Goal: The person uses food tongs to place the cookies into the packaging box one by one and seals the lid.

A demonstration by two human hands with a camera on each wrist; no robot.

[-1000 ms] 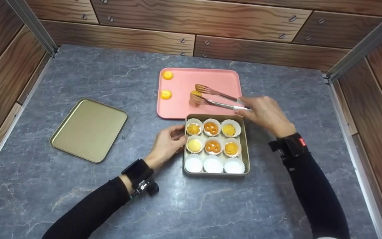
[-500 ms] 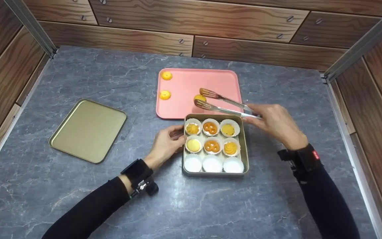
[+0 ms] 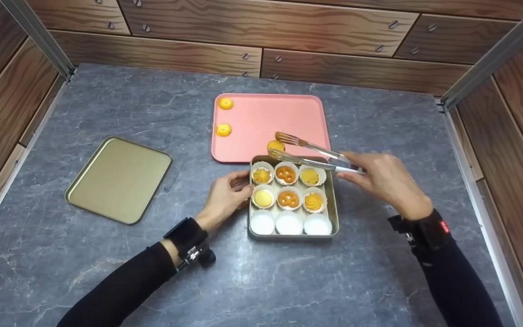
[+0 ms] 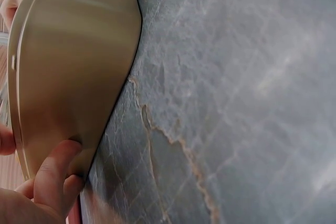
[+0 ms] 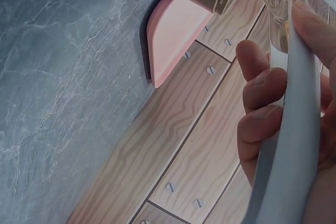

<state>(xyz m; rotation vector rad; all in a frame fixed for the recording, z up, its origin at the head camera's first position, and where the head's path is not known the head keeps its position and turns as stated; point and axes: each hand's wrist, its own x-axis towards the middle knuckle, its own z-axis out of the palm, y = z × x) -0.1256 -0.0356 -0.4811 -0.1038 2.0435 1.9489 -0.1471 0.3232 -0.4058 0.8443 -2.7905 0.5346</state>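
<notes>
Tongs with whitish handles are grasped by the right hand, whose thumb presses one handle while the fingers curl about the other side, as the right wrist view shows. Between the two slotted tong heads is a round yellow cookie, seen where the near edge of a pink tray meets the rear rim of a gold tin; exactly how high it is, I cannot tell. The left hand grips the left wall of that tin, thumb at the rim and fingers against the outer side. Inside the tin, paper cups stand in three rows: at the back, a ridged cookie, a pretzel-shaped one and a dark-specked one; in the middle, a smooth pale yellow round, another pretzel shape and a swirled cookie; in front, three white cups. The tray lies just behind the tin, with two yellow cookies near its left edge, one behind the other. Well to the left, a gold lid lies flat on the grey marbled table, which wood-patterned panels border.
</notes>
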